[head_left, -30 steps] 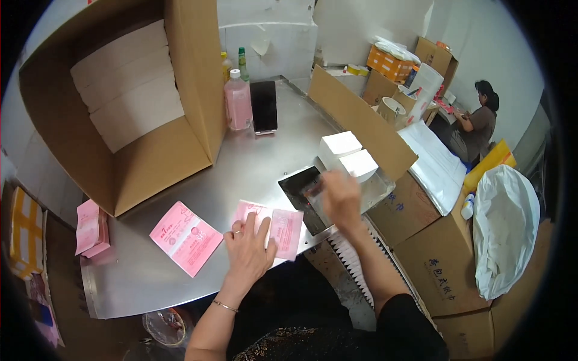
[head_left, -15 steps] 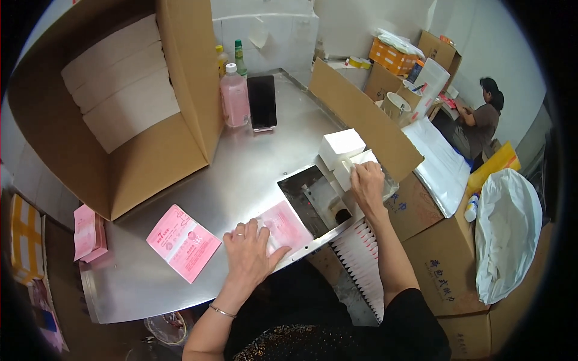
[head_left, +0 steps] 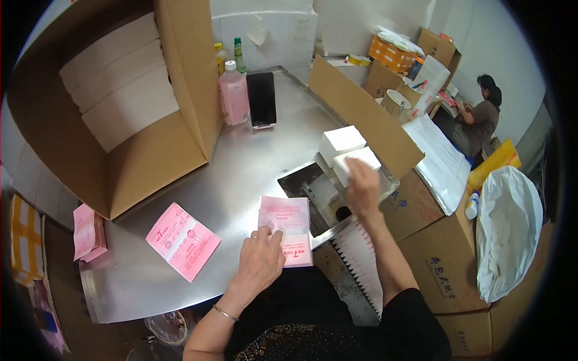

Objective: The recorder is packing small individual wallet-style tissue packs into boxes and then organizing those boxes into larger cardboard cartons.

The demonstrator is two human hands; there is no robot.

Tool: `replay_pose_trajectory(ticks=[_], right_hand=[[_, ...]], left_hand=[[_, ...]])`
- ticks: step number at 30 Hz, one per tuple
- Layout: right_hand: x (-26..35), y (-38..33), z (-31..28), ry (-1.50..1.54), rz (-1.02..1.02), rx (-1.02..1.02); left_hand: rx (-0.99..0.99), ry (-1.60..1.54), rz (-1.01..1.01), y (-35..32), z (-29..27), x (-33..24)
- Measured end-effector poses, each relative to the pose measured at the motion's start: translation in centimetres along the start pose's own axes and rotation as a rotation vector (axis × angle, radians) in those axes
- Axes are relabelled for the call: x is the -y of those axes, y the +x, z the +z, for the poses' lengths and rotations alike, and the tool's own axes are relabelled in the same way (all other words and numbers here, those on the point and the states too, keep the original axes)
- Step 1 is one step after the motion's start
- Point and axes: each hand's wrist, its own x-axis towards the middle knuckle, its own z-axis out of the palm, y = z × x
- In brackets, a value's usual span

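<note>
Under the fingers of my left hand point(head_left: 260, 257) is a pink printed packet point(head_left: 295, 210) with a pale, shiny band across its middle. The fingers reach over its left side and my thumb is hidden. The packet overlaps the left edge of a rectangular opening point(head_left: 325, 194) in the metal table. At the far right of that opening, my right hand point(head_left: 363, 186) is smeared by motion next to the nearer of two white blocks point(head_left: 352, 161). Whether its fingers hold anything does not show. Another white block point(head_left: 342, 139) stands just behind.
A pink printed stack point(head_left: 183, 242) lies on the metal table point(head_left: 241, 180), left of my left hand. A large open carton point(head_left: 183, 78) holds white bundles. Behind stand a pink bottle point(head_left: 233, 96) and a dark phone point(head_left: 262, 101). Cartons point(head_left: 439, 265) crowd the right; a person point(head_left: 484, 120) sits beyond.
The pink packet under my left hand has turned straighter and now overlaps the opening more. My left hand has shifted slightly right and nearer me. My right hand has moved a little left and blurred.
</note>
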Motion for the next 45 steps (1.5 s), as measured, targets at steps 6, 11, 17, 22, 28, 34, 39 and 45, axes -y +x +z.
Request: replay_pose_trajectory(ticks=[6,11,17,22,28,34,39,45], right_hand=[[15.3,-5.9,-2.2,0.51,-0.47,0.359],[13.7,-0.1,5.4,0.128,-0.288,0.76],[6.4,-2.9,7.1,0.233,0.292,0.635],[5.6,-0.3,0.9,0.133,0.128,0.595],[-0.8,-0.2,0.0,-0.362,0.138,0.145],[-1.5,0.4,0.7,-0.212,0.254,0.224],[-2.1,-0.2,0.4,-0.18,0.179,0.012],[13.7,-3.9,-1.6,0.327,-0.503,0.316]], left_hand=[[0.082,0.078,-0.158,-0.1,-3.1,1.1],[-0.06,0.042,-0.09,0.0,-0.7,-0.1],[-0.07,-0.091,-0.1,-4.0,-2.9,1.5],[-0.417,0.122,-0.213,-5.0,-5.7,4.0],[-0.245,0.466,-0.549,-6.2,-7.6,6.8],[-0.189,0.375,-0.383,-4.7,-9.1,4.3],[0.005,-0.132,0.001,-1.3,-1.7,0.5],[-0.068,-0.097,-0.004,-0.7,-1.5,1.2]])
